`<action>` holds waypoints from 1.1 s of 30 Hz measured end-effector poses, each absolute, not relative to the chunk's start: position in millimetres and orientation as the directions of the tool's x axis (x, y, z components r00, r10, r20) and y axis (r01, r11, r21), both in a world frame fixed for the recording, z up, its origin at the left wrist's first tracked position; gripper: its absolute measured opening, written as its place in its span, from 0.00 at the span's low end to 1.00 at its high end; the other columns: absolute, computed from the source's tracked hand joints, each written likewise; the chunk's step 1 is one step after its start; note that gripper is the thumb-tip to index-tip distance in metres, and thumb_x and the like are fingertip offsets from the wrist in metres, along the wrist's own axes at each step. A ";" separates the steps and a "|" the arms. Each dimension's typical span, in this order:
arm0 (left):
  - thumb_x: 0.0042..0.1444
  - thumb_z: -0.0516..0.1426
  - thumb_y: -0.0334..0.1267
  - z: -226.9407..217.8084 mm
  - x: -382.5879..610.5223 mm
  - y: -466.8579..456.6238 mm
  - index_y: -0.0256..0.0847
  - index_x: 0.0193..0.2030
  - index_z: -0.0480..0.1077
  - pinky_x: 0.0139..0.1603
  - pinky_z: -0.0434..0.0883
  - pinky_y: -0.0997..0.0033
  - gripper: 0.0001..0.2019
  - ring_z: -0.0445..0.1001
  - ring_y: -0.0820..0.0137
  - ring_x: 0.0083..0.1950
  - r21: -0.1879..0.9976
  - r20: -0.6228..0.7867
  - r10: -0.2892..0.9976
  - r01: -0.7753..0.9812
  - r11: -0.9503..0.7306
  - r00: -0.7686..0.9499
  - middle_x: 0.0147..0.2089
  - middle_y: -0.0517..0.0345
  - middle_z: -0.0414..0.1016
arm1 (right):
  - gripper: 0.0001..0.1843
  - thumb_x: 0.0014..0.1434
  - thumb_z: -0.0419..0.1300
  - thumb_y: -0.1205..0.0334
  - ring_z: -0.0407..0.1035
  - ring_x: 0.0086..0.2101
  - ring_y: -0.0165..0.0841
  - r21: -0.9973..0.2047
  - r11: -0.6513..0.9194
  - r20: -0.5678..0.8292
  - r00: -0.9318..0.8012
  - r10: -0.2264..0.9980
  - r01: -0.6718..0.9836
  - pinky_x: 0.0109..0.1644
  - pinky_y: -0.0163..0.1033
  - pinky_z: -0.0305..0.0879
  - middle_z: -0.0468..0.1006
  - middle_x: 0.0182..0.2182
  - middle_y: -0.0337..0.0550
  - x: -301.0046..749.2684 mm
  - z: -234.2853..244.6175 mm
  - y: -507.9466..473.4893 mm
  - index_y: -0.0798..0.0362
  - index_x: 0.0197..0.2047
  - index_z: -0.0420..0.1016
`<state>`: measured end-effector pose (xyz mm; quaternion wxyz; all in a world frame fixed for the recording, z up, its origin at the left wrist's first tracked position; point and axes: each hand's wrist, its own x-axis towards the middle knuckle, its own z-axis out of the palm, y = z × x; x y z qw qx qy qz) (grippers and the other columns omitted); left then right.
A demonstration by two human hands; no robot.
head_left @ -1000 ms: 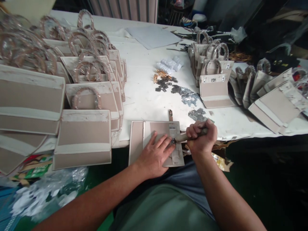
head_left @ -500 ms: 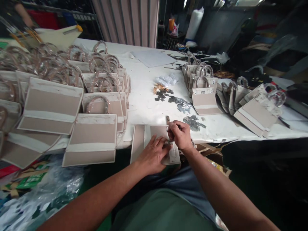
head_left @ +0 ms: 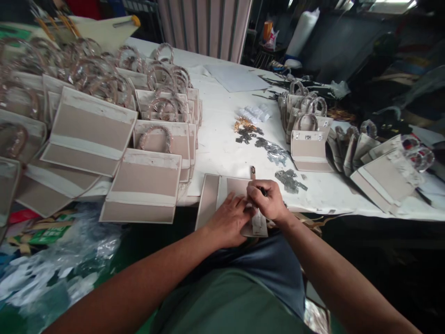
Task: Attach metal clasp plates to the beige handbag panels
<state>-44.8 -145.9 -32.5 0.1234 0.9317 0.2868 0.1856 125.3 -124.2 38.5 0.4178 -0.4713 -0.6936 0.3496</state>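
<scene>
Beige stiff handbags (head_left: 142, 185) piling left, seemingly clasp-less: most work remaining. Left hand (head_left: 227, 221) pressing flat on beige flap panel (head_left: 211, 199) at white surface (head_left: 222, 139) edge; right hand (head_left: 270, 204) gripping dark tool (head_left: 263, 190). Few clasped handbags (head_left: 308, 146) sitting right.

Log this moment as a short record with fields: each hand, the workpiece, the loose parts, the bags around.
left: left hand lies flat on the beige bag panel
right: right hand closed on a small dark object, kind unclear, over the panel
workpiece: panel overhangs the near edge of the white table
parts: silver fittings and gold fittings lie loose on the table
bags left: beige handbags overlapped in rows
bags right: clasp handbag in front of others
</scene>
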 end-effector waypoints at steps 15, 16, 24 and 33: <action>0.61 0.61 0.51 -27.4 -48.1 -141.7 0.39 0.66 0.71 0.79 0.48 0.36 0.30 0.63 0.43 0.72 0.337 0.239 0.553 0.466 -0.818 0.798 0.65 0.35 0.70 | 0.25 0.68 0.60 0.49 0.60 0.18 0.28 -0.955 0.283 0.293 0.140 0.946 0.086 0.23 0.37 0.56 0.67 0.17 0.37 132.7 25.5 -132.5 0.50 0.21 0.69; 0.61 0.62 0.50 -27.0 -48.0 -141.5 0.40 0.67 0.71 0.79 0.48 0.36 0.30 0.63 0.43 0.72 0.335 0.235 0.554 0.468 -0.818 0.799 0.66 0.36 0.70 | 0.25 0.69 0.59 0.49 0.61 0.18 0.29 -0.947 0.311 0.319 0.137 0.938 0.079 0.24 0.37 0.57 0.67 0.17 0.37 133.1 24.2 -132.5 0.50 0.21 0.69; 0.59 0.63 0.43 -17.8 -45.4 -153.8 0.39 0.71 0.68 0.80 0.48 0.36 0.33 0.59 0.43 0.77 0.299 0.145 0.584 0.527 -0.795 0.799 0.73 0.34 0.66 | 0.24 0.67 0.61 0.48 0.59 0.17 0.28 -0.976 0.217 0.218 0.209 0.953 0.031 0.22 0.35 0.55 0.67 0.15 0.36 135.6 26.4 -137.4 0.51 0.22 0.71; 0.70 0.53 0.34 44.8 -69.7 -148.9 0.46 0.73 0.68 0.78 0.62 0.48 0.26 0.68 0.55 0.74 0.706 0.235 0.746 0.418 -0.572 0.624 0.74 0.47 0.70 | 0.20 0.67 0.64 0.47 0.61 0.18 0.29 -0.918 0.369 0.233 0.552 0.801 -0.147 0.22 0.36 0.58 0.68 0.19 0.36 197.0 69.4 -237.7 0.51 0.28 0.73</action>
